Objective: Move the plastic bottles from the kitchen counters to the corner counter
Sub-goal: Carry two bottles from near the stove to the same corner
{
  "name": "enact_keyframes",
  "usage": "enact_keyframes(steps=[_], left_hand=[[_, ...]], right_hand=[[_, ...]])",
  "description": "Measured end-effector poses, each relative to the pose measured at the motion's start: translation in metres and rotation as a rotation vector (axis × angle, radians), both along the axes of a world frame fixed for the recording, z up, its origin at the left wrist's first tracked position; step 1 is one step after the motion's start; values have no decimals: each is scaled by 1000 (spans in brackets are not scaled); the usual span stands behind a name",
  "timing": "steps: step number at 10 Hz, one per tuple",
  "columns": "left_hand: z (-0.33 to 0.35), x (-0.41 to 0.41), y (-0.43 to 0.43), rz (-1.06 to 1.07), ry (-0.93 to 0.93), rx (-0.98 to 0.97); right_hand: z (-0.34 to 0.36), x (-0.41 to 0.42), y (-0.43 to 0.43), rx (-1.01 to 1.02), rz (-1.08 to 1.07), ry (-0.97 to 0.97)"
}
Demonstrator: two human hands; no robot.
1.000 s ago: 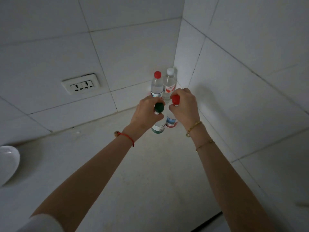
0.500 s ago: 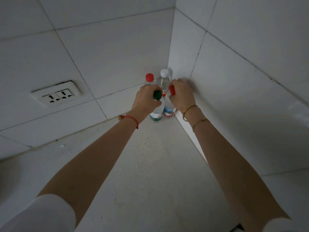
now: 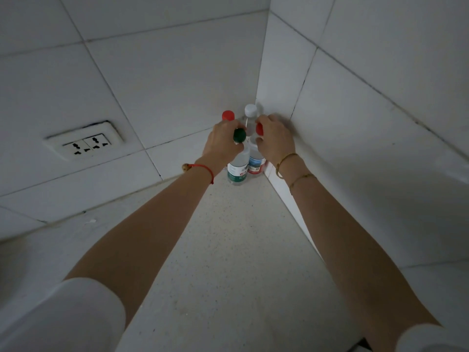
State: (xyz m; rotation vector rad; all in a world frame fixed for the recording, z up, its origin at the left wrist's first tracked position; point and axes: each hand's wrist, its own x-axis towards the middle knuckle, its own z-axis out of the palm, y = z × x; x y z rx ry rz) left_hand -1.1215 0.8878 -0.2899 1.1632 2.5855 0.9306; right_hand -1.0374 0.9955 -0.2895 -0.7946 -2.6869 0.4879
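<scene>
The green-capped bottle (image 3: 237, 171) and the red-capped bottle (image 3: 256, 162) stand upright, side by side on the speckled counter (image 3: 228, 250), far in the corner where the two tiled walls meet. The left hand (image 3: 222, 144) is closed around the neck of the green-capped one, just under its cap; the right hand (image 3: 275, 141) grips the neck of the red-capped one the same way. Their bases look to be touching the counter, though I cannot tell whether any weight has been let go.

These are thin clear plastic bottles, likely light and easy to tip if nearly empty; how full they are cannot be read here. The walls would give under a squeeze, so the stiff neck below the cap is the sound place to hold, and the label band is the next best.

Just behind them stand two more bottles, one with a red cap (image 3: 228, 115) to the left and one with a white cap (image 3: 250, 109) to the right, close enough to be knocked. The right wall (image 3: 355, 148) crowds the right knuckles. A double socket (image 3: 85, 143) sits on the far-left wall, well apart.
</scene>
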Motion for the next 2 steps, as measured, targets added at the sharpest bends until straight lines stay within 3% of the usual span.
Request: enact_keyframes(steps=[2], left_hand=[[7, 8, -14, -7, -115, 22]], right_hand=[[6, 13, -8, -159, -57, 25]])
